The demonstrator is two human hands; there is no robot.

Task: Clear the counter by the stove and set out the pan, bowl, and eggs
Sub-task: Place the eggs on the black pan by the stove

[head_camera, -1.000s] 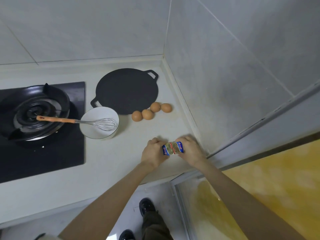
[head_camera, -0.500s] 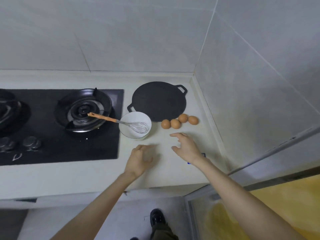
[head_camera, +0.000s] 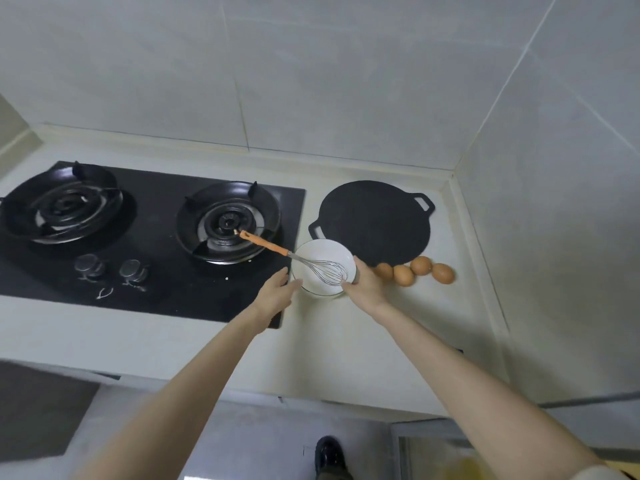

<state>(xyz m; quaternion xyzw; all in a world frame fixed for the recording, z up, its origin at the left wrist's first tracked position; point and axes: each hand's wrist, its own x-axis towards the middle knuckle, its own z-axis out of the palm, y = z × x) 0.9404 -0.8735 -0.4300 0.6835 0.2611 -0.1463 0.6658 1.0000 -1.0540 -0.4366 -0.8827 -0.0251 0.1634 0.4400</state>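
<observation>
Now both spread hands, left hand (head_camera: 277,289) and right hand (head_camera: 365,285), have reached the bowl (head_camera: 322,251).

White bowl (head_camera: 323,261) stands beside flat black pan (head_camera: 375,221); four brown eggs (head_camera: 420,265) lie in row at its front edge

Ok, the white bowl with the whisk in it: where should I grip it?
Grip the white bowl by its rim on opposite sides, near where the left hand and right hand sit. Avoid the stove side: the whisk handle overhangs that rim and would likely tip.
</observation>
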